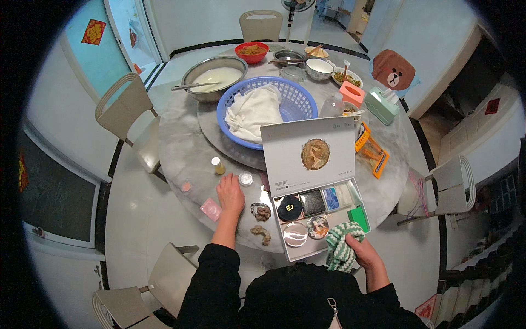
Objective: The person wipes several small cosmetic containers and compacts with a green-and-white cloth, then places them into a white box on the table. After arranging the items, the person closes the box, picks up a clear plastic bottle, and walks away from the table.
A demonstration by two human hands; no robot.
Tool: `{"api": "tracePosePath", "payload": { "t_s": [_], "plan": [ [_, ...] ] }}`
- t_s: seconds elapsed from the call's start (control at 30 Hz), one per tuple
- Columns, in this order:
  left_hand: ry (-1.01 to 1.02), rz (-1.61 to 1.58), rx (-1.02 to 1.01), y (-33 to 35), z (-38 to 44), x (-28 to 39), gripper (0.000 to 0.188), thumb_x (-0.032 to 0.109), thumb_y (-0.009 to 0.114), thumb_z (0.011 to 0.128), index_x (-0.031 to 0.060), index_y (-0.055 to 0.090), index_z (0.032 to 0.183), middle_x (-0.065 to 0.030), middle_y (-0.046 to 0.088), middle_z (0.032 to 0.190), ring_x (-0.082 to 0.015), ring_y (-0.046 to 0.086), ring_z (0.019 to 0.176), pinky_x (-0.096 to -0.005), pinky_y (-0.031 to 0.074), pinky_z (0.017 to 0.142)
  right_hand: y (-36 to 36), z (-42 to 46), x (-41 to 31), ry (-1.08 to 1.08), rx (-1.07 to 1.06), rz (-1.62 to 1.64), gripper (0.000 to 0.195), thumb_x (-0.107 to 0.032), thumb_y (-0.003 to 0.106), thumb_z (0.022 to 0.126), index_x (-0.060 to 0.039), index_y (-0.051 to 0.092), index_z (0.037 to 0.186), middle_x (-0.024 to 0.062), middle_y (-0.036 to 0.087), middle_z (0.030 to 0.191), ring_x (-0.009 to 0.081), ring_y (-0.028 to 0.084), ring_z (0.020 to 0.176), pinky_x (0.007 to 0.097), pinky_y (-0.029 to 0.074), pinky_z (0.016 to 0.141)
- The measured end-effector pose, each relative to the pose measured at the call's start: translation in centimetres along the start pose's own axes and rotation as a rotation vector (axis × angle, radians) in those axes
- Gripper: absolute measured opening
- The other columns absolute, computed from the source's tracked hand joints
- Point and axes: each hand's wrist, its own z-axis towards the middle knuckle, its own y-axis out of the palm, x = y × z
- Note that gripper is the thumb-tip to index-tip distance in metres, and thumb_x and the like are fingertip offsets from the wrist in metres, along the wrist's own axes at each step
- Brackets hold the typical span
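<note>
My right hand (363, 249) grips a crumpled green-and-white patterned cloth (344, 242) over the near right corner of an open white box (326, 246). Inside the box lie a round black compact case (289, 208), a square dark case (312, 202), round containers and a green box (358, 218). Over the marble-look table, my left hand (230, 192) reaches beside a small white-capped bottle (218, 165) and a small round clear container (245, 179); its fingertips point away, and what lies under them is hidden. A pink packet (211, 209) is left of the wrist. A beaded bracelet (259, 210) and brown hair ties (260, 235) lie between both hands.
Behind the box stands a blue plastic basket (298, 109) holding white cloth (254, 112). A steel basin (220, 68) with a ladle, a red bowl (252, 52) and several dishes sit farther back. An orange packet (371, 150) lies right. Chairs (172, 275) surround the round table (181, 135).
</note>
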Motion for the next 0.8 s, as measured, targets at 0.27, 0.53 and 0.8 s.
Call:
{"api": "tracePosePath", "payload": {
  "t_s": [0.27, 0.53, 0.8],
  "plan": [
    [-0.096, -0.116, -0.213, 0.6, 2.0, 1.4, 0.046, 0.02, 0.071, 0.066, 0.0063, 0.054, 0.107, -0.0104, 0.055, 0.108, -0.0275, 0.046, 0.105, -0.0418, 0.035, 0.084, 0.7, 0.2, -0.5, 0.071, 0.01, -0.011, 0.04, -0.028, 0.057, 0.085, -0.0027, 0.047, 0.115, 0.0056, 0.055, 0.107, 0.0155, 0.053, 0.096, 0.03, 0.043, 0.084],
    [-0.084, -0.146, -0.315, -0.2, 3.1, 1.1, 0.038, 0.018, 0.071, 0.065, 0.003, 0.058, 0.097, -0.0144, 0.058, 0.095, -0.0308, 0.053, 0.091, -0.0416, 0.043, 0.077, 1.1, 0.4, -0.7, 0.019, 0.035, -0.04, 0.034, -0.026, 0.055, 0.086, -0.0027, 0.05, 0.111, 0.0039, 0.057, 0.103, 0.0129, 0.054, 0.09, 0.0276, 0.045, 0.079],
    [-0.163, -0.832, -0.452, -7.4, -0.8, 7.7, 0.025, 0.018, 0.06, 0.079, -0.0023, 0.058, 0.095, -0.0111, 0.06, 0.079, -0.0181, 0.058, 0.067, -0.0307, 0.047, 0.06, 2.1, 0.7, -1.1, -0.091, 0.097, -0.119, 0.031, -0.026, 0.056, 0.086, -0.0025, 0.054, 0.106, 0.003, 0.059, 0.097, 0.0104, 0.054, 0.084, 0.0262, 0.046, 0.074]
  ]
}}
